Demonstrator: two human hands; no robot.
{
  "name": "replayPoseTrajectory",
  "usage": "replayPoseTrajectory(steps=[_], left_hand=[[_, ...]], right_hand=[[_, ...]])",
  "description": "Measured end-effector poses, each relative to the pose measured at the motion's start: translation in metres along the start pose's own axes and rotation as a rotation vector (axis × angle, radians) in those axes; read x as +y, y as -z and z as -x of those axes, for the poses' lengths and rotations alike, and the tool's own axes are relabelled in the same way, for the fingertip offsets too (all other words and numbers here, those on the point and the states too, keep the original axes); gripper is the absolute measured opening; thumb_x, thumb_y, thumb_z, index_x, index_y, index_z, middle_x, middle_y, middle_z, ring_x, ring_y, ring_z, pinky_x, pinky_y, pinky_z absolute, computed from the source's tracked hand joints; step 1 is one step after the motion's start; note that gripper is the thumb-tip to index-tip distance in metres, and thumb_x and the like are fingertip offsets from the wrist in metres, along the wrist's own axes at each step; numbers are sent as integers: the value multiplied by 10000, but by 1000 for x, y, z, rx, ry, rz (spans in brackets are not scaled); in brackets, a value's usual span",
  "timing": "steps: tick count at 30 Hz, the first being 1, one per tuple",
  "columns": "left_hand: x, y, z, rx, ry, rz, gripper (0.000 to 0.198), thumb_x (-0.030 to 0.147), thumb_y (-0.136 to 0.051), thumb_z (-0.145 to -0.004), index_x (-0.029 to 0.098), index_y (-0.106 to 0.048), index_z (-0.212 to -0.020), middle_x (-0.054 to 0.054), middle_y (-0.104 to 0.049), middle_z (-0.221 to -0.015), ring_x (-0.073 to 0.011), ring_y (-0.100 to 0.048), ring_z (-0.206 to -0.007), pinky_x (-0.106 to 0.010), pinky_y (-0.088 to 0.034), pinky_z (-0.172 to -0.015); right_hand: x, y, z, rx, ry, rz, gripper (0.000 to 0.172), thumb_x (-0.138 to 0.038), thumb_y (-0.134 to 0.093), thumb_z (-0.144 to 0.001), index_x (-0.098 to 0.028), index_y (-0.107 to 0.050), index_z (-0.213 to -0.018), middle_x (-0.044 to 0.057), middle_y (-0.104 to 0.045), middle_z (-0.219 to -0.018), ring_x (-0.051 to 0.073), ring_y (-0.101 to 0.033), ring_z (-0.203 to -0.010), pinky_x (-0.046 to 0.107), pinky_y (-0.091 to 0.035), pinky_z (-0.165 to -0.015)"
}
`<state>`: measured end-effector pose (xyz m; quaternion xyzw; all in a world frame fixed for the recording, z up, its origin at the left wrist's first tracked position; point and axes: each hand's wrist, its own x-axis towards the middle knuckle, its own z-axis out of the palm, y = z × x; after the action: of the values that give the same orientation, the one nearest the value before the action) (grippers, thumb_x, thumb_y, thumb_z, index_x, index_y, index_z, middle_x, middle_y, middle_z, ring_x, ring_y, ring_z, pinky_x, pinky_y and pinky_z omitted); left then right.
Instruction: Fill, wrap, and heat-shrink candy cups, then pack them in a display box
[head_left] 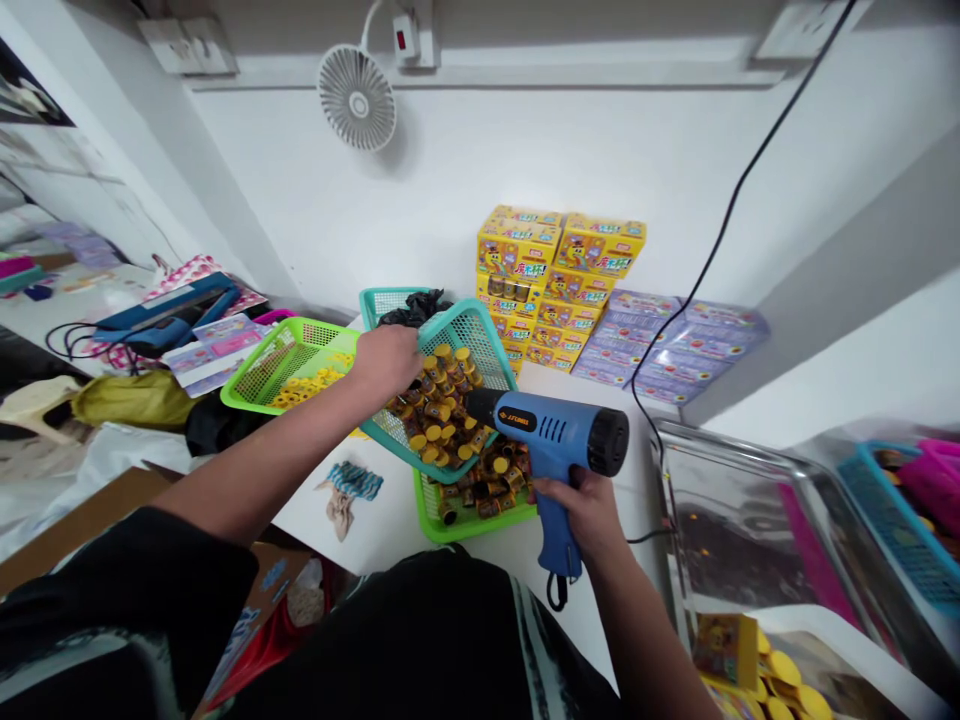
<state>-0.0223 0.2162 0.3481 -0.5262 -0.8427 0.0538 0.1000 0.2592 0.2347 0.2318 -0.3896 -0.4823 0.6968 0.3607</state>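
Note:
My right hand [592, 510] is wrapped round the handle of a blue heat gun [559, 425]. Its black nozzle points left, over small yellow-capped containers [442, 400] heaped in a teal basket [480, 335]. That basket is tilted, and my left hand [386, 365] grips its left side, the fingertips partly hidden. Under and in front of it sits a green basket [457, 528] with more of these containers, some of them dark and lying on their sides.
Behind stand stacks of yellow boxes [517, 250] and purple boxes [660, 335]. A green basket with yellow pieces [259, 375] is at left. A metal tray [757, 440] lies at right, and a black cord [724, 225] hangs down. A small fan [357, 98] is up on the wall.

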Motion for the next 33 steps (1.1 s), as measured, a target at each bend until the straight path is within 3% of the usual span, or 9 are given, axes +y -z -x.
replayPoseTrajectory(steps=[6,13,18,26,33], left_hand=[[5,-4,7,68,-22,48,257,225,-457,-826,136,-676,-928,-168,-696,-989,-331,-636,-1001,-360,-480,-710],[4,-18,15,135,-58,81,260,244,-445,-840,146,-661,-946,-147,-684,-998,-306,-621,-1016,-356,-479,-733],[0,-33,20,146,-31,113,252,250,-430,-854,149,-647,-935,-138,-683,-991,-291,-623,-998,-346,-471,-736],[-6,-47,43,298,-26,184,305,245,-418,-877,136,-638,-1058,-132,-679,-1017,-275,-617,-1021,-342,-466,-800],[-7,-59,41,311,49,241,294,219,-440,-859,137,-647,-1050,-139,-675,-999,-277,-623,-1018,-338,-467,-819]], right_hand=[[-4,-11,-6,-89,-22,-21,273,-243,-768,-549,-181,-681,-800,18,-709,-738,200,-626,-516,318,-526,-499],[-7,0,-10,136,80,15,285,-248,-795,-530,-182,-670,-777,8,-681,-663,192,-614,-504,309,-513,-489],[1,15,3,103,55,61,279,-246,-797,-522,-188,-670,-764,14,-686,-659,194,-613,-499,319,-516,-490],[5,37,15,217,48,172,294,-282,-798,-506,-163,-657,-735,34,-676,-616,222,-618,-496,335,-502,-468],[9,27,11,145,66,172,254,-286,-775,-545,-176,-682,-753,34,-689,-639,216,-614,-518,332,-496,-485]])
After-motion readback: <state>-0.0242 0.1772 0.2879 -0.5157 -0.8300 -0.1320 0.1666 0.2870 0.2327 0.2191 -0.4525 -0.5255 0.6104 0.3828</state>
